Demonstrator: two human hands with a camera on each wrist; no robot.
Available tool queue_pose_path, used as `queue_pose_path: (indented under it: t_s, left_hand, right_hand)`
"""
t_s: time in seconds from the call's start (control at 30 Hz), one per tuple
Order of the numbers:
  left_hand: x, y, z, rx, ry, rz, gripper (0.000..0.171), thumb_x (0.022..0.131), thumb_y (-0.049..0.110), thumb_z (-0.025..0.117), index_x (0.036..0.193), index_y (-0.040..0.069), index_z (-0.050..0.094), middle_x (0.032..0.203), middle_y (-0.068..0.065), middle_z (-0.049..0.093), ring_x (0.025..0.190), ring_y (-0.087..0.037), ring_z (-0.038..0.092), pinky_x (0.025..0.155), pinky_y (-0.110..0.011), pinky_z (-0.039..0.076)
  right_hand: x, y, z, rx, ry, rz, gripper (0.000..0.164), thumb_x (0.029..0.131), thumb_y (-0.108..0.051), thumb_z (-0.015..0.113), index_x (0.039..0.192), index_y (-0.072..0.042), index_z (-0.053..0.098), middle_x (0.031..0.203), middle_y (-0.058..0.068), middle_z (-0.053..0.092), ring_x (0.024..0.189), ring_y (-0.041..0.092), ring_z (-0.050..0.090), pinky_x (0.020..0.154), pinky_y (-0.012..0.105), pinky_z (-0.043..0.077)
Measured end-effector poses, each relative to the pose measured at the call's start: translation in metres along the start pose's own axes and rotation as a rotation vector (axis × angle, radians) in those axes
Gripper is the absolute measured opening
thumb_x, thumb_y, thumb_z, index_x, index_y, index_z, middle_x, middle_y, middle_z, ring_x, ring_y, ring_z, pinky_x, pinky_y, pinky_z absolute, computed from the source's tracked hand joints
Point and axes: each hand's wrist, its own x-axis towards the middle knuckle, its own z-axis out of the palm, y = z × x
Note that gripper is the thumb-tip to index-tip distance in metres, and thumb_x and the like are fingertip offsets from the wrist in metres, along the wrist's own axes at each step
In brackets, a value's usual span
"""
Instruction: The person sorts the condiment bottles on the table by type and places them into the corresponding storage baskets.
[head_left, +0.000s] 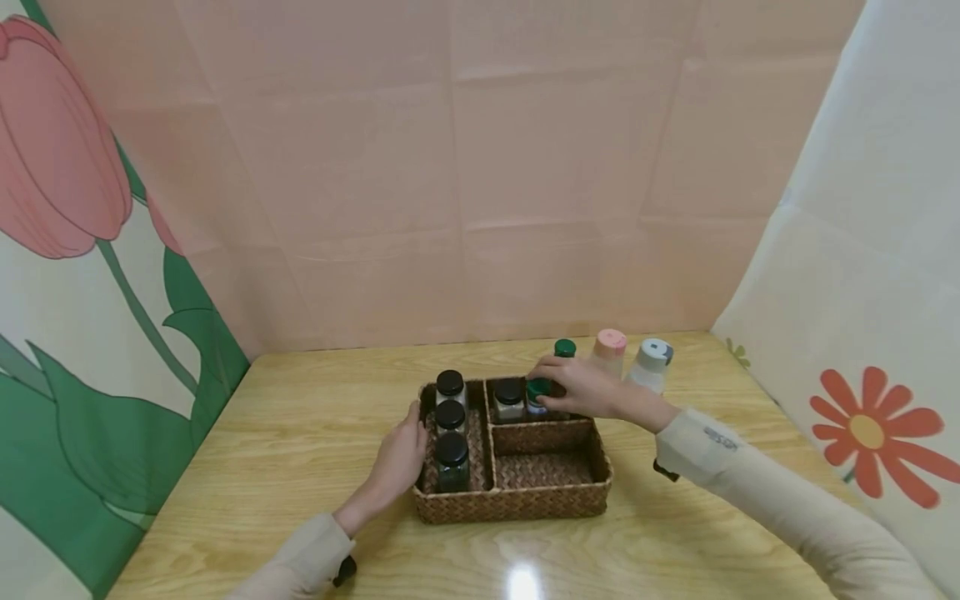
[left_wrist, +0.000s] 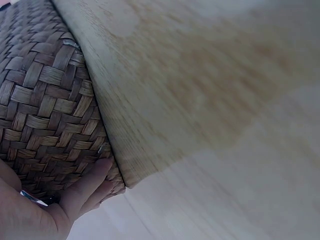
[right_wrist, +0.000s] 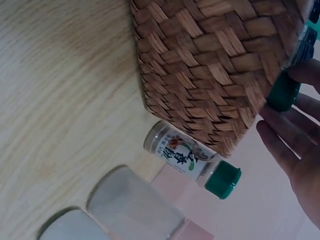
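A brown woven basket (head_left: 513, 504) with three compartments sits on the table. My left hand (head_left: 397, 450) rests along its left side; in the left wrist view, extended fingers (left_wrist: 90, 187) lie against the woven outer wall. Three black-lidded jars (head_left: 452, 450) stand in a row in the left compartment. With the fingers of my right hand (head_left: 581, 385) I pinch a green-capped jar (head_left: 537, 389) at the back right compartment, beside another black-lidded jar (head_left: 509, 398). The right wrist view has thumb and fingers at the green cap (right_wrist: 284, 92); the basket wall partly hides the jar.
Behind the basket's back right corner stands another green-capped spice bottle (right_wrist: 182, 155). To its right are a pink-capped bottle (head_left: 611, 346) and a white-capped bottle (head_left: 651, 362). A pink sheet (head_left: 450, 208) hangs behind the wooden table (head_left: 322, 417), with printed sheets on both sides.
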Motion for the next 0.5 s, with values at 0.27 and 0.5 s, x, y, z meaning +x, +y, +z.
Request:
queue_pose_path:
  t_s: [0.27, 0.5]
  left_hand:
    - [0.0003, -0.0003, 0.0001, 0.003, 0.003, 0.000, 0.048, 0.102, 0.002, 0.045, 0.144, -0.018, 0.032, 0.066, -0.001, 0.045, 0.045, -0.007, 0.039, 0.041, -0.024, 0.038]
    - [0.0003, -0.0007, 0.0002, 0.005, 0.007, 0.006, 0.048, 0.102, 0.001, 0.045, 0.144, -0.018, 0.031, 0.067, -0.003, 0.047, 0.045, -0.007, 0.040, 0.041, -0.023, 0.038]
  right_hand:
    - [-0.0006, 0.0011, 0.0032, 0.015, 0.018, -0.014, 0.034, 0.093, -0.019, 0.070, 0.123, -0.003, 0.066, 0.117, 0.008, 0.061, 0.092, 0.017, 0.063, 0.072, 0.032, 0.054]
    - [-0.0013, 0.0011, 0.0023, 0.003, -0.006, -0.006, 0.036, 0.093, -0.019, 0.070, 0.125, -0.004, 0.065, 0.119, 0.008, 0.061, 0.091, 0.016, 0.064, 0.071, 0.031, 0.054]
